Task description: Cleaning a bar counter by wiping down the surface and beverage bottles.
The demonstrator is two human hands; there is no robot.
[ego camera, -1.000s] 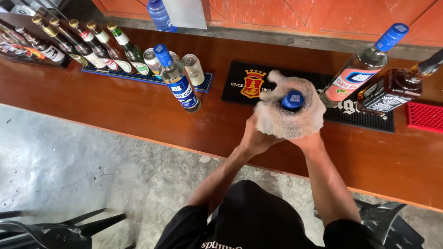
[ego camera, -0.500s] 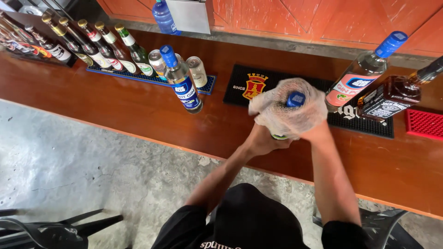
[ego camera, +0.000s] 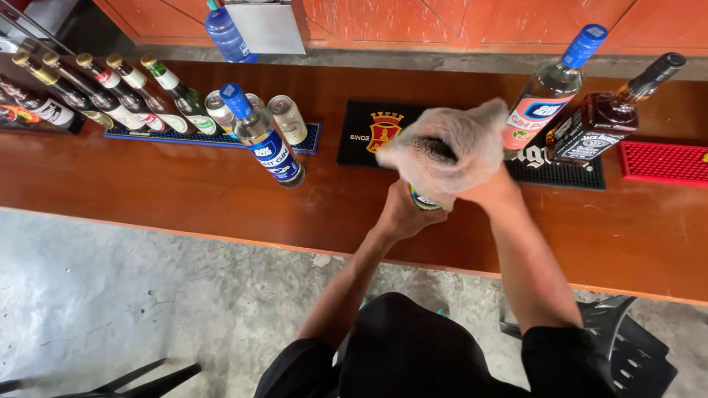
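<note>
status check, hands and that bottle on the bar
Left hand grips the bottle low. Right hand presses the cloth over its top. Clear bottle and dark bottle stand close right.

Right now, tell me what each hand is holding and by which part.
The left hand grips a bottle around its lower body. The right hand holds a pale cloth bunched over the bottle's top, which it hides.

Head view, steeply down, near counter (ego camera: 184, 199)
</note>
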